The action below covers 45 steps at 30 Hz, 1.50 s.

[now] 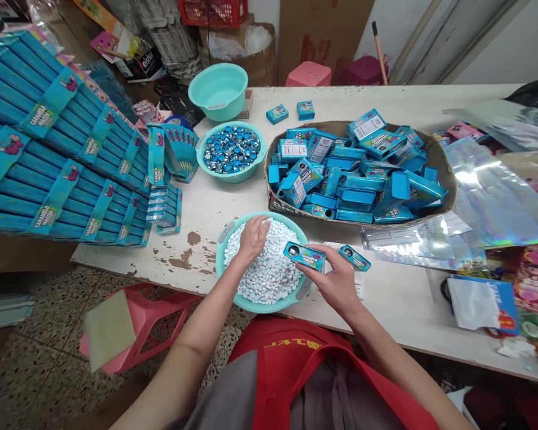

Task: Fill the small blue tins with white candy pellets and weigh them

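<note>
left hand (252,240): bent over pellets (269,280), couldn't tell if pinching any | right hand (339,285): pinched tin (305,257) above bowl (220,260)'s right side | risk: loose pinch could've dropped tin, scattering pellets

Moderate, even indoor light falls over the worktop (197,218), its source out of view. Whitish glare streaks the shiny plastic sheets (488,197); the floor (49,334) is dimmer. Edges look stretched and softly blurred.
</note>
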### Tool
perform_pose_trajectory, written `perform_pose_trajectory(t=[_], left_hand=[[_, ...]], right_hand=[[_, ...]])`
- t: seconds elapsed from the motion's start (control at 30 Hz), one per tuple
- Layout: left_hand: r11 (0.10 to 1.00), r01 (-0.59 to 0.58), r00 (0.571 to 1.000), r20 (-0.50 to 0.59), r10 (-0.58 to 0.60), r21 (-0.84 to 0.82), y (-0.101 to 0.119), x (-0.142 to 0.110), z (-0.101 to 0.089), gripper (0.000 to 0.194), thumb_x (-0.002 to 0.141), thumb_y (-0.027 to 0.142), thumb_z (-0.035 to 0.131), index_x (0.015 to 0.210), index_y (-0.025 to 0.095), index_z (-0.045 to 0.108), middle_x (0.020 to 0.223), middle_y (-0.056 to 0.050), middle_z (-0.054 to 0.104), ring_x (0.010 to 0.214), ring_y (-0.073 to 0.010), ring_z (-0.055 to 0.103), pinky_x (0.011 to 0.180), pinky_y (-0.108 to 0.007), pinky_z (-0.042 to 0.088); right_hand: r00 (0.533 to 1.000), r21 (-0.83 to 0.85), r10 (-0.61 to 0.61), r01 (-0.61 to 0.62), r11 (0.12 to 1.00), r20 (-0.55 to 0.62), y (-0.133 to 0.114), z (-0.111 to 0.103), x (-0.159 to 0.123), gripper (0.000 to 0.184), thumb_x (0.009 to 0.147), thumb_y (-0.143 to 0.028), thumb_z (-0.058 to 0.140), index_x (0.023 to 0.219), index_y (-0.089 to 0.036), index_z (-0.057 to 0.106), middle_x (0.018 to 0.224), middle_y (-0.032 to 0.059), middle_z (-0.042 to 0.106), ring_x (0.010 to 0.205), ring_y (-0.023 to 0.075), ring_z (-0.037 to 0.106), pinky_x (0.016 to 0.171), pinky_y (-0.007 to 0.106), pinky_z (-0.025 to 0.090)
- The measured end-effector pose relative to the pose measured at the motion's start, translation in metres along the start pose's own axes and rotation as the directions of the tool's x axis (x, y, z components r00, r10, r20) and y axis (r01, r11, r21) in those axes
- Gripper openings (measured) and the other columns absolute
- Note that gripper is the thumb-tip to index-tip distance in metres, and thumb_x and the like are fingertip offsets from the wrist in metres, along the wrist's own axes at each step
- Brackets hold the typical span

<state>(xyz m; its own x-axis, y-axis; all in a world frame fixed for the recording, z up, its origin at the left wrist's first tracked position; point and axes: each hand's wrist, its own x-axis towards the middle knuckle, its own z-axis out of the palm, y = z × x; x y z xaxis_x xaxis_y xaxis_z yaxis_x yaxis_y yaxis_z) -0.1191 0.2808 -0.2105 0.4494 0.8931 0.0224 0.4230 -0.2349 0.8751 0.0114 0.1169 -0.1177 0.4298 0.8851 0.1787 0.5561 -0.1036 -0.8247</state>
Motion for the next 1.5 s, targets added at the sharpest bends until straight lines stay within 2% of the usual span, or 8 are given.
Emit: perform_pose_trajectory(t=[0.13, 0.43, 0.57, 0.67, 0.77, 0.83, 0.97, 1.5], left_hand=[[0.906, -0.109, 0.971, 0.239, 0.009, 0.410, -0.010, -0.011, 0.020, 0.037, 0.088, 0.047, 0.048, 0.113, 0.024, 0.063, 0.123, -0.006, 0.058, 0.116, -0.0259, 0.047, 0.099, -0.041, 0.036], [0.780, -0.076, 0.982, 0.180, -0.047, 0.621, -0.011, -0.034, 0.030, 0.029, 0.090, 0.040, 0.043, 0.095, 0.020, 0.064, 0.093, -0.011, 0.060, 0.093, -0.0226, 0.053, 0.077, -0.031, 0.040], [0.904, 0.122, 0.991, 0.007, -0.137, 0.409, -0.016, -0.027, 0.029, 0.017, 0.084, 0.030, 0.051, 0.075, 0.019, 0.061, 0.077, -0.005, 0.060, 0.076, -0.0174, 0.055, 0.066, -0.026, 0.038], [0.937, 0.341, 0.932, -0.102, -0.347, -0.069, -0.005, -0.023, 0.019, 0.018, 0.076, 0.031, 0.057, 0.063, 0.019, 0.053, 0.058, 0.002, 0.048, 0.059, -0.0116, 0.048, 0.059, -0.023, 0.036], [0.640, 0.410, 0.846, 0.008, -0.533, -0.650, 0.020, -0.023, 0.004, 0.024, 0.071, 0.037, 0.060, 0.063, 0.019, 0.048, 0.056, 0.005, 0.042, 0.047, -0.0067, 0.039, 0.045, -0.020, 0.028], [0.421, 0.324, 0.860, 0.079, -0.504, -0.847, 0.039, -0.025, -0.004, 0.024, 0.068, 0.037, 0.061, 0.066, 0.019, 0.047, 0.059, 0.005, 0.045, 0.045, -0.0056, 0.040, 0.042, -0.018, 0.027], [0.315, 0.171, 0.900, 0.019, -0.435, -0.933, 0.065, -0.027, -0.012, 0.018, 0.067, 0.030, 0.061, 0.065, 0.018, 0.048, 0.062, 0.003, 0.050, 0.052, -0.0078, 0.049, 0.048, -0.021, 0.042], [0.439, 0.121, 0.891, -0.098, -0.444, -0.890, 0.086, -0.017, -0.015, 0.025, 0.070, 0.035, 0.071, 0.068, 0.016, 0.056, 0.065, 0.002, 0.057, 0.050, -0.0055, 0.050, 0.047, -0.019, 0.042]], right_hand=[[0.999, -0.040, 0.041, -0.042, 0.998, -0.018, 0.015, -0.004, -0.001, 0.033, 0.075, -0.039, 0.072, 0.102, -0.023, 0.063, 0.098, 0.0051, 0.068, 0.091, 0.0228, 0.064, 0.081, 0.037, 0.051], [0.992, -0.063, 0.125, -0.125, 0.990, 0.002, 0.031, 0.009, -0.003, 0.034, 0.074, -0.044, 0.071, 0.099, -0.022, 0.064, 0.093, 0.0046, 0.069, 0.086, 0.0233, 0.064, 0.078, 0.037, 0.051], [0.987, -0.086, 0.156, -0.152, 0.985, 0.045, 0.031, 0.011, 0.000, 0.033, 0.074, -0.044, 0.070, 0.098, -0.022, 0.064, 0.095, 0.0051, 0.069, 0.088, 0.0240, 0.064, 0.079, 0.037, 0.050], [0.986, -0.134, 0.147, -0.135, 0.982, 0.084, 0.028, 0.012, 0.003, 0.033, 0.075, -0.043, 0.069, 0.098, -0.021, 0.063, 0.096, 0.0059, 0.069, 0.089, 0.0248, 0.064, 0.079, 0.037, 0.050], [0.985, -0.208, 0.100, -0.070, 0.976, 0.138, 0.022, 0.020, 0.006, 0.032, 0.076, -0.042, 0.067, 0.100, -0.021, 0.063, 0.098, 0.0072, 0.069, 0.091, 0.0261, 0.064, 0.076, 0.037, 0.049], [0.982, -0.273, 0.062, -0.012, 0.962, 0.177, 0.015, 0.028, 0.010, 0.031, 0.077, -0.039, 0.066, 0.101, -0.021, 0.062, 0.098, 0.0083, 0.068, 0.091, 0.0269, 0.064, 0.074, 0.036, 0.049], [0.966, -0.374, 0.003, 0.097, 0.922, 0.258, 0.000, 0.044, 0.018, 0.025, 0.077, -0.033, 0.064, 0.099, -0.020, 0.063, 0.093, 0.0084, 0.068, 0.087, 0.0269, 0.064, 0.070, 0.035, 0.047], [0.974, -0.321, -0.080, 0.147, 0.936, 0.213, -0.018, 0.039, 0.031, 0.026, 0.077, -0.035, 0.067, 0.098, -0.020, 0.063, 0.093, 0.0063, 0.069, 0.086, 0.0245, 0.064, 0.069, 0.033, 0.046]])
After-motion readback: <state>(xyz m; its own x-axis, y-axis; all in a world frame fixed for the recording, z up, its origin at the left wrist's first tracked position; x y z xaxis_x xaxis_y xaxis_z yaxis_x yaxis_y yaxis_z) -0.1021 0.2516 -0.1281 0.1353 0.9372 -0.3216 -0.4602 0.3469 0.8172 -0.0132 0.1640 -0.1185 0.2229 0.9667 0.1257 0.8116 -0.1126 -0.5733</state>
